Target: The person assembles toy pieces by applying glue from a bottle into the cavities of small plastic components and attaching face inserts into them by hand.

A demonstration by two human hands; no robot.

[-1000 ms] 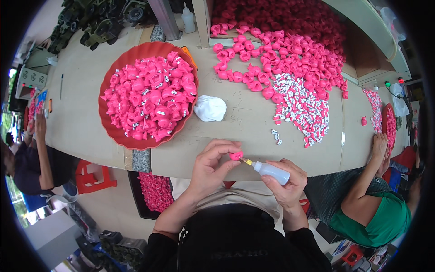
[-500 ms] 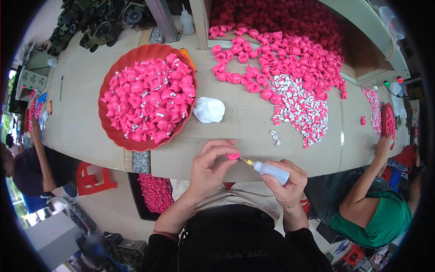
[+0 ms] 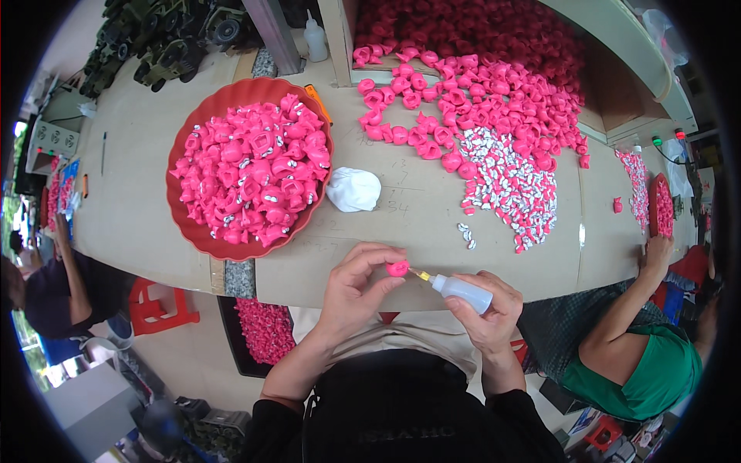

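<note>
Between the thumb and fingers of my left hand (image 3: 356,285) is a small pink plastic piece (image 3: 397,268). My right hand (image 3: 494,312) grips a translucent squeeze bottle (image 3: 463,293) lying nearly level, its yellow-collared needle tip touching or almost touching the pink piece. Ahead of my left hand sits a crumpled white cloth (image 3: 354,190). Left of the cloth stands a red scalloped bowl (image 3: 176,189) heaped with pink pieces, several bearing white eye-like parts. Farther right lies a pile of small white-and-pink parts (image 3: 509,185), in front of a large heap of hollow pink pieces (image 3: 494,96).
An orange cutter (image 3: 318,103) lies by the bowl's rim. Another squeeze bottle (image 3: 316,38) stands near a metal post. Green toy vehicles (image 3: 174,42) crowd the far left. A person in green (image 3: 637,370) works at right, another person (image 3: 62,285) at left. Below the table is a black bin (image 3: 231,332) of pink parts.
My left hand has turned the small pink piece slightly, so more of its face shows. The bottle stays at nearly the same place. The person at right has shifted an arm a little.
</note>
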